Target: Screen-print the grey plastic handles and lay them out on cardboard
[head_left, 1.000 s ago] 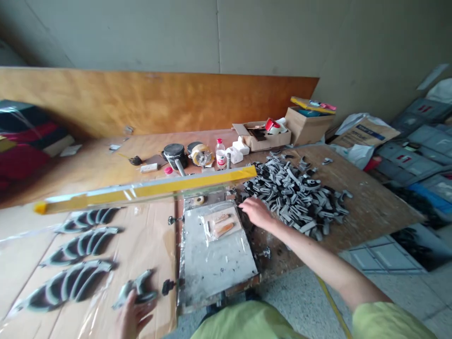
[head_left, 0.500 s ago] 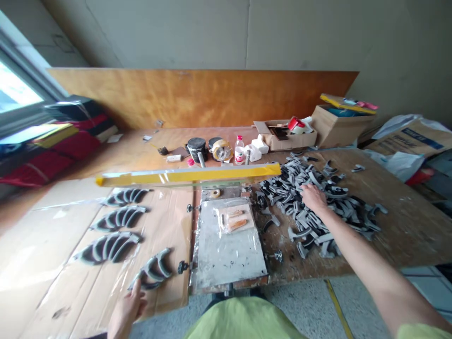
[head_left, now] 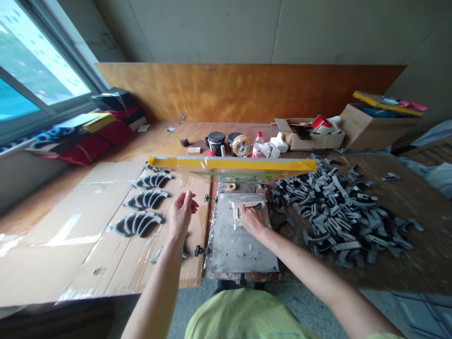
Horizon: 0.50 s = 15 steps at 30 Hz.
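Observation:
My right hand is closed on a dark grey curved plastic part, pressed low over the small pad on the metal plate. My hand hides most of the pad. My left hand hovers over the cardboard, left of the plate, its fingers loosely bent and nothing seen in them. Beneath its forearm lie a few more curved parts, partly hidden. Nested rows of curved parts lie farther left.
A big loose heap of grey parts covers the table's right side. Behind the plate a yellow-taped frame spans across. Black jars, a tape roll, a bottle and an open carton stand farther back. Black knobs flank the plate.
My right hand has moved left from the heap to the plate, now with a curved part. My left hand has lifted off the nearest parts and moved up and right. The view has shifted.

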Tool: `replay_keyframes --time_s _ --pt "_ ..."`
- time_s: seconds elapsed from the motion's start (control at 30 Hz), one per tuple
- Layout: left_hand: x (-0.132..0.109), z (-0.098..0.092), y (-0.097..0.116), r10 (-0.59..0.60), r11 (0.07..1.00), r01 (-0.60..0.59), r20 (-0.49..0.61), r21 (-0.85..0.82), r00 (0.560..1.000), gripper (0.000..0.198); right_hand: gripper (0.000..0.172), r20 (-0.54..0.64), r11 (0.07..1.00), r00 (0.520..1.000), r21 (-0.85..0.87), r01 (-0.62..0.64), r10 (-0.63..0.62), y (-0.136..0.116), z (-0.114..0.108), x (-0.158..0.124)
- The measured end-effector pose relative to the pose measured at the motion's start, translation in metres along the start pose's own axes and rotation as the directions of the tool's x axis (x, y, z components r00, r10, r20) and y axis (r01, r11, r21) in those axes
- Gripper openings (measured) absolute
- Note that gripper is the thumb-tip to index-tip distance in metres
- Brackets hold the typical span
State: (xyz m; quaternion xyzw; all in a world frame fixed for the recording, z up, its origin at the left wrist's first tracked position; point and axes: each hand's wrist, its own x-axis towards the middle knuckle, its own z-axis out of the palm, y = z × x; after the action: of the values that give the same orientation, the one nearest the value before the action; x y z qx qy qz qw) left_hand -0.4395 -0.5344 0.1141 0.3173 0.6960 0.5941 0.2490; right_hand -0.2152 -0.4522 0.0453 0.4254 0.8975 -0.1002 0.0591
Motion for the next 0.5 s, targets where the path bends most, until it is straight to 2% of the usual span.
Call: replay_keyframes --time_s 0.1,0.17,0.27,0.33,0.37,0.5 --pt "-0.001 0.009 0.026 0.103 0.985 -0.103 -0.005 -0.138 0.995 0.041 0.052 0.034 0.999 0.999 0.031 0.02 -0.021 0.0 0.002 -0.006" --pt "0.0 0.013 0.041 0.158 0.961 -0.161 -0.031 -0.225 0.987 0.041 0.05 0.032 0.998 0.999 0.044 0.036 -0.037 0.005 0.0 -0.011" --pt "0.006 0.019 0.058 0.2 0.925 -0.211 -0.067 -0.316 0.978 0.044 0.05 -0.111 0.99 0.985 0.036 0.139 -0.134 0.018 0.0 -0.011" --pt "0.012 0.023 0.064 0.211 0.92 -0.222 -0.069 -0.323 0.975 0.048 0.054 -0.181 0.967 0.952 0.016 0.254 -0.247 0.026 0.006 -0.007" --pt "0.015 0.024 0.065 0.212 0.924 -0.222 -0.066 -0.313 0.975 0.049 0.056 -0.179 0.955 0.94 0.015 0.297 -0.29 0.029 0.011 -0.006" --pt "0.013 0.021 0.056 0.17 0.949 -0.18 -0.062 -0.257 0.984 0.048 0.065 -0.132 0.95 0.945 0.052 0.307 -0.298 0.03 0.035 -0.003"
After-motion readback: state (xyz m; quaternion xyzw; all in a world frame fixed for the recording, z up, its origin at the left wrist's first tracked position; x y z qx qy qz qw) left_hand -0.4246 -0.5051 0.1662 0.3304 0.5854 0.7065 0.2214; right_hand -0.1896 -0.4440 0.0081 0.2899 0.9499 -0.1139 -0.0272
